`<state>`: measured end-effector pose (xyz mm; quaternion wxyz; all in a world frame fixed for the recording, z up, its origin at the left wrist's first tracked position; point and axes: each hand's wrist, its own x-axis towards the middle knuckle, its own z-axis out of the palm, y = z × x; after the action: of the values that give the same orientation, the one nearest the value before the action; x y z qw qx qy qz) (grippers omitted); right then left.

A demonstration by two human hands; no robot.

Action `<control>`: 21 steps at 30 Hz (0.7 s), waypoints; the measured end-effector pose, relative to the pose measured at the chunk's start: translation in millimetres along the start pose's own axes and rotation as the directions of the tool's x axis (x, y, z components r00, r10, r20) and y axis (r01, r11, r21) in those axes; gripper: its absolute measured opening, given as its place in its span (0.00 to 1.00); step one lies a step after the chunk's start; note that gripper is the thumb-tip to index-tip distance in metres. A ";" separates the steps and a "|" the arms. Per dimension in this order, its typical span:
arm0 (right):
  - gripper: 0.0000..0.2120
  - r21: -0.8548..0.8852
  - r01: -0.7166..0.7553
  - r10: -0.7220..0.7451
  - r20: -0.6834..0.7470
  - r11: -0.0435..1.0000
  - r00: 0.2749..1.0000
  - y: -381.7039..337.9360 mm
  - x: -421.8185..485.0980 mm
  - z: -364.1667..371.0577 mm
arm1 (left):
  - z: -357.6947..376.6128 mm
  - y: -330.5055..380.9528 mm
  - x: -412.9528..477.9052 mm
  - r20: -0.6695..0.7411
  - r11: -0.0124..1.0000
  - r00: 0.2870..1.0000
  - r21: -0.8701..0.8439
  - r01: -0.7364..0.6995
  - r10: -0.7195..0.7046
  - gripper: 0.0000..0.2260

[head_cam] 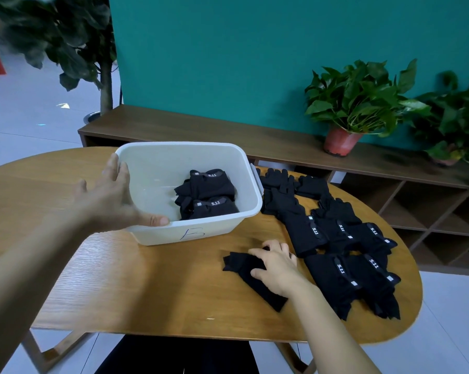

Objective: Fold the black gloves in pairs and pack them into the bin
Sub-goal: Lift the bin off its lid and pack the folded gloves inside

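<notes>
My left forearm crosses the near left of the oval wooden table (pixel 147 287), and my left hand (pixel 111 195) is spread wide against the left corner of the white plastic bin (pixel 152 234), thumb lying along its near rim, fingers straight at its far left edge. Two folded glove bundles (pixel 209 193) lie in the bin's right half, one behind the other. My right hand (pixel 275 265) presses flat, fingers extended, on a stacked black glove pair (pixel 260 288) near the table's near edge. Just right of it, loose black gloves (pixel 336 238) overlap in a spread running from the bin's right side towards me.
</notes>
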<state>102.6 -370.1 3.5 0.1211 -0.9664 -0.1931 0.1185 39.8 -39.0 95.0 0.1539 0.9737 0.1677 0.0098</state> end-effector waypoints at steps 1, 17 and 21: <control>0.24 -0.010 -0.013 0.014 0.029 1.000 0.999 -0.8 1.7 -1.2 | 0.4 -0.3 0.5 0.000 1.000 1.000 -0.001 -0.004 0.004 0.78; 0.12 0.062 0.018 -0.025 0.107 0.998 0.994 -2.3 4.1 -5.5 | 0.4 0.3 3.9 0.009 1.000 1.000 -0.023 -0.004 0.005 0.77; 0.07 0.113 0.035 -0.049 0.123 0.993 0.991 8.6 -5.5 -17.6 | 0.0 0.5 4.2 0.016 1.000 1.000 -0.025 -0.012 0.013 0.78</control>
<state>105.5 -383.4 18.7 0.1646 -0.9445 -0.2139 0.1872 43.9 -38.1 95.0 0.1672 0.9728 0.1603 0.0049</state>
